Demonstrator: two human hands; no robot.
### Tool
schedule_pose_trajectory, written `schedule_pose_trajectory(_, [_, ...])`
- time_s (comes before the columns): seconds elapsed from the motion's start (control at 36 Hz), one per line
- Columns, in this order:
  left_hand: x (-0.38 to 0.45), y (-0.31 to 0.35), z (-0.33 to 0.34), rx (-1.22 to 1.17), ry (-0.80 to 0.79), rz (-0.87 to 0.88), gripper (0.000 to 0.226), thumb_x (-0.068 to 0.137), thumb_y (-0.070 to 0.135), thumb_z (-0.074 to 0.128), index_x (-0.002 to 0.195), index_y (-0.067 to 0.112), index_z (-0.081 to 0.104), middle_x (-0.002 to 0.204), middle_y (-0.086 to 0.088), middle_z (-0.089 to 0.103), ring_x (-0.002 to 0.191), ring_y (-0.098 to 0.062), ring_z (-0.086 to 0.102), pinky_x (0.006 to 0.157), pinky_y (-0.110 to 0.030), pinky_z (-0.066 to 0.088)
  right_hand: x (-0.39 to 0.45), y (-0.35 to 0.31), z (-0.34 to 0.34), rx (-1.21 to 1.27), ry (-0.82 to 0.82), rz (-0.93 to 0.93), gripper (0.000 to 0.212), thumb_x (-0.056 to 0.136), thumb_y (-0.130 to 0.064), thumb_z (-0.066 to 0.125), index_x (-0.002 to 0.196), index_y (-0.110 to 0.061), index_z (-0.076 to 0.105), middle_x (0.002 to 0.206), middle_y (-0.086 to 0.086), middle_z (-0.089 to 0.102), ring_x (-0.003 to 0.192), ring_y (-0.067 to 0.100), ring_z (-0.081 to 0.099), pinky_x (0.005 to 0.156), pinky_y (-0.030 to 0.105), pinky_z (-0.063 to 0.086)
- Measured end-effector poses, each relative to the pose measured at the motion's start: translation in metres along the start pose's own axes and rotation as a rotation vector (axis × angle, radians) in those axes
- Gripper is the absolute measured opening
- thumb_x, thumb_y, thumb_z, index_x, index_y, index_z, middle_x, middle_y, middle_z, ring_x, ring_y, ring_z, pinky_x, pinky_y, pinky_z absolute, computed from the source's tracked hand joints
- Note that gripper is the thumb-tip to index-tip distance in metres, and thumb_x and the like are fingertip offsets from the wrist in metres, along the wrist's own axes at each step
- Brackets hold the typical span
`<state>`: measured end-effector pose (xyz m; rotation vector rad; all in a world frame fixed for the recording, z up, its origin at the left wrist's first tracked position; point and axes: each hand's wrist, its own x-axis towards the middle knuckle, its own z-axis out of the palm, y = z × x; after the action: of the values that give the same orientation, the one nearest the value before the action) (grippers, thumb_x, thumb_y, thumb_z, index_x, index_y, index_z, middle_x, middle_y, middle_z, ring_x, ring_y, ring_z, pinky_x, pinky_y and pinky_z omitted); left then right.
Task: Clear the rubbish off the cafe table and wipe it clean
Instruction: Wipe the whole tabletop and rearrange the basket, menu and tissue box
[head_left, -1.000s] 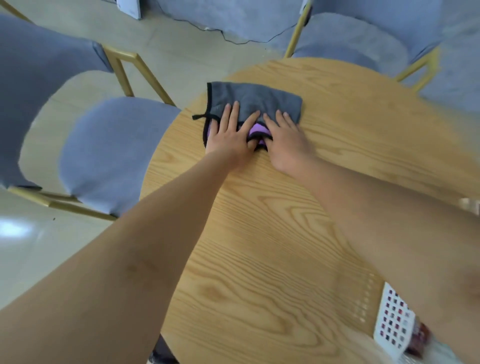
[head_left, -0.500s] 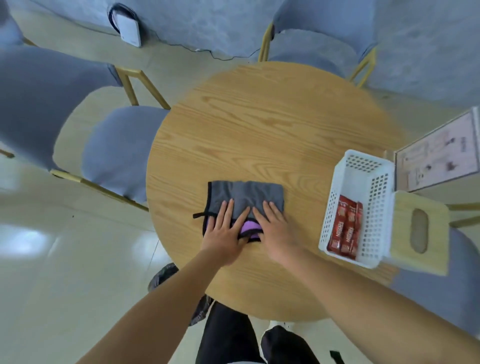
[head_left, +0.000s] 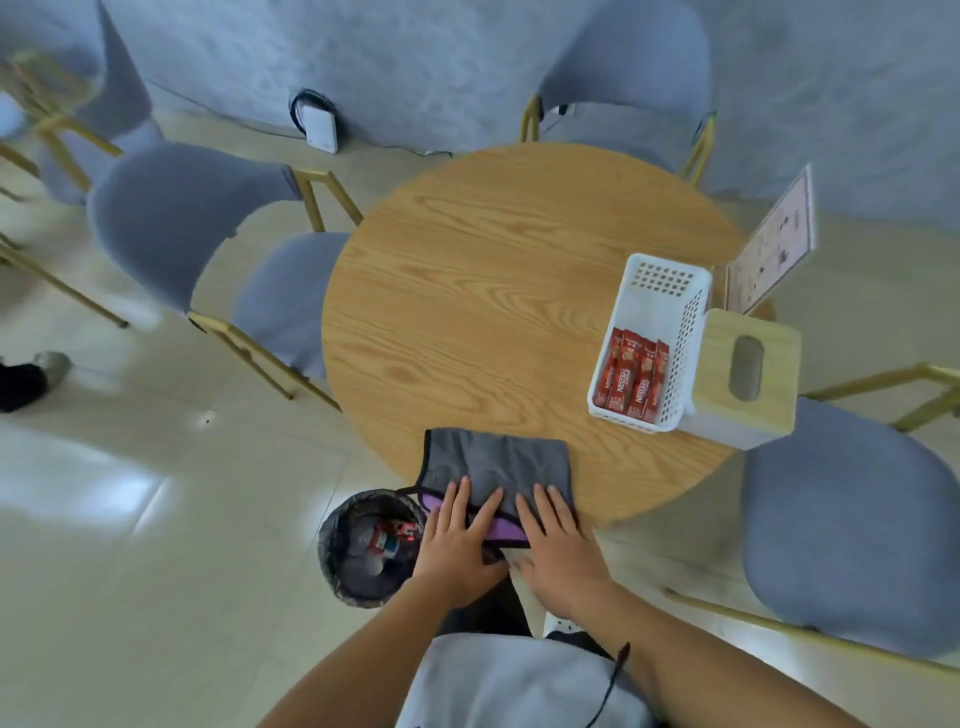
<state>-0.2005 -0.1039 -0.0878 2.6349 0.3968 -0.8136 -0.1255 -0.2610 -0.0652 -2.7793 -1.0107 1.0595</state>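
1. White perforated plastic basket (head_left: 670, 291), right of centre, holds red coffee sachets (head_left: 631, 376); the black-lined bin (head_left: 340, 571) (lower centre) holds rubbish.
2. Left hand (head_left: 457, 540) and right hand (head_left: 558, 543), fingers straight, press the folded grey-and-purple cloth (head_left: 498, 462) at the round wooden table (head_left: 493, 291)'s near edge.
3. Bare wood spans the centre.

Café (round table (head_left: 498, 291), sachet basket (head_left: 675, 291))

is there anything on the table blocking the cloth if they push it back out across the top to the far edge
Nothing visible does. Both hands, left hand and right hand, press flat on the grey cloth at the near edge of the round table. The white basket and wooden tissue box stand off to the right.
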Motion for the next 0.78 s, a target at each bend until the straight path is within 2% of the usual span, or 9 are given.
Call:
schedule_pose_trajectory(0.08, [-0.005, 0.005, -0.006, -0.164, -0.010, -0.026, 0.091, 0.088, 0.061, 0.056, 0.158, 0.048, 0.000, 0.169, 0.000, -0.019, 0.155, -0.023, -0.020, 0.127, -0.049, 0.001, -0.009, 0.012, 0.000, 0.137, -0.022, -0.027, 0.074, 0.101, -0.056, 0.031, 0.160, -0.028, -0.005, 0.164, -0.006, -0.020, 0.152, 0.017, -0.019, 0.123, 0.042, 0.000])
schedule_pose_trajectory(0.17, [-0.006, 0.006, -0.018, -0.432, 0.047, -0.101, 0.078, 0.085, 0.048, 0.063, 0.155, 0.044, 0.028, 0.170, 0.002, 0.002, 0.157, -0.026, 0.002, 0.124, -0.052, 0.016, -0.016, 0.025, -0.003, 0.360, 0.002, 0.024, 0.067, 0.102, -0.049, 0.036, 0.160, -0.030, 0.010, 0.167, -0.008, -0.009, 0.153, 0.016, -0.010, 0.124, 0.039, 0.009])
schedule_pose_trajectory(0.25, [-0.004, -0.005, -0.027, -0.663, 0.257, -0.280, 0.068, 0.086, 0.037, 0.072, 0.148, 0.032, 0.044, 0.162, -0.004, 0.023, 0.148, -0.030, 0.027, 0.119, -0.051, 0.032, -0.023, 0.033, -0.003, 0.632, 0.074, 0.138, 0.063, 0.100, -0.040, 0.049, 0.157, -0.027, 0.025, 0.165, -0.007, 0.011, 0.152, 0.019, 0.013, 0.120, 0.038, 0.024])
schedule_pose_trajectory(0.33, [0.002, -0.017, -0.038, -0.905, 0.360, -0.488, 0.066, 0.088, 0.036, 0.074, 0.145, 0.022, 0.045, 0.149, -0.010, 0.035, 0.136, -0.034, 0.042, 0.112, -0.050, 0.040, -0.026, 0.037, -0.007, 0.859, 0.161, 0.241, 0.055, 0.095, -0.031, 0.058, 0.147, -0.021, 0.042, 0.148, -0.001, 0.040, 0.134, 0.018, 0.044, 0.106, 0.033, 0.040])
schedule_pose_trajectory(0.44, [0.013, -0.033, -0.043, -1.206, 0.309, -0.698, 0.067, 0.078, 0.050, 0.079, 0.125, 0.009, 0.055, 0.123, -0.014, 0.060, 0.108, -0.035, 0.062, 0.094, -0.049, 0.053, -0.019, 0.042, -0.012, 1.045, 0.206, 0.408, 0.048, 0.088, -0.034, 0.063, 0.132, -0.017, 0.051, 0.130, 0.002, 0.055, 0.114, 0.020, 0.056, 0.097, 0.039, 0.048])
schedule_pose_trajectory(0.53, [0.019, -0.042, -0.037, -1.163, 0.302, -0.707, 0.054, 0.077, 0.050, 0.078, 0.105, 0.005, 0.067, 0.097, -0.016, 0.073, 0.090, -0.035, 0.070, 0.087, -0.052, 0.059, -0.016, 0.037, -0.021, 1.220, 0.182, 0.509, 0.036, 0.091, -0.028, 0.066, 0.121, -0.017, 0.051, 0.118, 0.001, 0.058, 0.108, 0.023, 0.058, 0.088, 0.036, 0.048])
schedule_pose_trajectory(0.64, [0.021, -0.039, -0.049, -1.252, 0.224, -0.649, 0.028, 0.092, 0.020, 0.069, 0.114, 0.003, 0.065, 0.100, -0.018, 0.071, 0.093, -0.037, 0.070, 0.088, -0.051, 0.060, -0.004, 0.032, -0.027, 1.330, 0.188, 0.621, 0.035, 0.085, -0.030, 0.071, 0.112, -0.015, 0.056, 0.112, 0.007, 0.065, 0.098, 0.025, 0.063, 0.080, 0.041, 0.055])
schedule_pose_trajectory(0.72, [0.020, -0.038, -0.062, -1.369, 0.115, -0.595, 0.022, 0.092, 0.009, 0.061, 0.114, 0.006, 0.063, 0.100, -0.019, 0.071, 0.086, -0.035, 0.069, 0.071, -0.043, 0.060, 0.006, 0.027, -0.034, 1.314, 0.223, 0.681, 0.048, 0.079, -0.037, 0.074, 0.114, -0.007, 0.060, 0.111, 0.008, 0.067, 0.094, 0.025, 0.064, 0.061, 0.030, 0.044])
schedule_pose_trajectory(0.78, [0.019, -0.038, -0.070, -1.429, 0.015, -0.562, 0.027, 0.091, 0.004, 0.057, 0.117, 0.011, 0.061, 0.101, -0.017, 0.068, 0.085, -0.033, 0.066, 0.060, -0.037, 0.057, 0.012, 0.023, -0.042, 1.329, 0.199, 0.726, 0.054, 0.078, -0.038, 0.077, 0.117, -0.007, 0.055, 0.112, 0.004, 0.063, 0.099, 0.026, 0.061, 0.068, 0.033, 0.046])
